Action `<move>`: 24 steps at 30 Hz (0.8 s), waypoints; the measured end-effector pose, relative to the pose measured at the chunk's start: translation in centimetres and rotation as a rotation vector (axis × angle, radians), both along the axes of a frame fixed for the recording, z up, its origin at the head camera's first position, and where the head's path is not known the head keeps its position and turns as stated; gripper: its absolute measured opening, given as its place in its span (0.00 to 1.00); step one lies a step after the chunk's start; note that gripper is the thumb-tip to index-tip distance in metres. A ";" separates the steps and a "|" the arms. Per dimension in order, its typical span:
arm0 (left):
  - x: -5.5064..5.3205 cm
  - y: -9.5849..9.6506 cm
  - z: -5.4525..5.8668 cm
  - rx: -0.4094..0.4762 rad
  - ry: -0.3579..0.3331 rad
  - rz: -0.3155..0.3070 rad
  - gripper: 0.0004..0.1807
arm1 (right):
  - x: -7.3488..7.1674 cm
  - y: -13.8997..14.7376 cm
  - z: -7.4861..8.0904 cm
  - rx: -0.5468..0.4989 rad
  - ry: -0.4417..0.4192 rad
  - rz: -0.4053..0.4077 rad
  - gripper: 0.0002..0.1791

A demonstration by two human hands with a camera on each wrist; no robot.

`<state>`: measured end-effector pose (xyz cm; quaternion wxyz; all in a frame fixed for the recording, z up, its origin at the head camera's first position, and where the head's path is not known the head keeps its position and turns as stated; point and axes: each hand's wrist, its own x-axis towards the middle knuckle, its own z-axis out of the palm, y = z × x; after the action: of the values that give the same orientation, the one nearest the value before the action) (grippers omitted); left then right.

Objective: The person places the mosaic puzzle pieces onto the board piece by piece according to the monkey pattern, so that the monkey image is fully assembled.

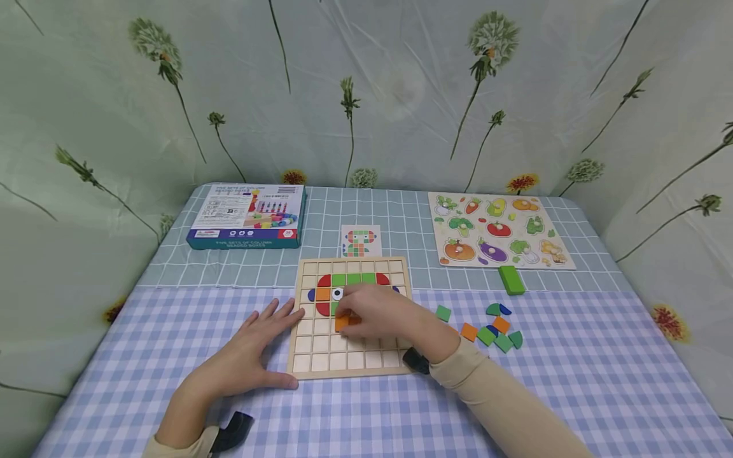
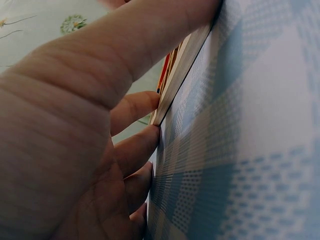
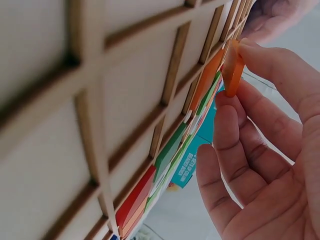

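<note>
A wooden grid board (image 1: pixel 321 363) lies on the checked cloth, with red, green, orange and blue tiles set in its upper cells. Over the middle of it, my right hand (image 1: pixel 379 312) pinches an orange tile (image 3: pixel 233 70) between thumb and fingers. The tile is tilted, just above the grid in the right wrist view; another orange tile (image 3: pixel 205 82) sits in a cell beyond it. My left hand (image 1: pixel 249 350) lies at the board's left side with fingers spread, fingertips and thumb touching its edge. Part of the tile pattern is hidden behind my right hand.
Loose green, orange and blue tiles (image 1: pixel 469 331) are scattered right of the board, near a green block (image 1: pixel 511 280). A pattern card (image 1: pixel 361 241) lies behind the board. At the back are a boxed toy set (image 1: pixel 246 216) and a vegetable puzzle board (image 1: pixel 478 238).
</note>
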<state>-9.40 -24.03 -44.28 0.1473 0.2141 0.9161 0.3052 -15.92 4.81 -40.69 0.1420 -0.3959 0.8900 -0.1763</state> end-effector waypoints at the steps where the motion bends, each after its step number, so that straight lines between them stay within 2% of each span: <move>1: 0.0 0.0 0.0 -0.002 0.000 0.000 0.64 | 0.0 -0.1 0.0 0.002 -0.002 0.002 0.13; 8: 0.0 0.0 -0.1 -0.005 0.008 -0.004 0.64 | -0.1 -0.2 -0.4 0.005 0.017 0.026 0.12; 24: 0.1 0.1 -0.1 -0.020 0.003 0.008 0.64 | -0.2 -0.5 -0.2 0.030 0.018 0.046 0.12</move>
<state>-9.33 -23.97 -44.39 0.1471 0.2095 0.9201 0.2964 -16.14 4.33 -40.92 0.1438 -0.4155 0.8845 -0.1560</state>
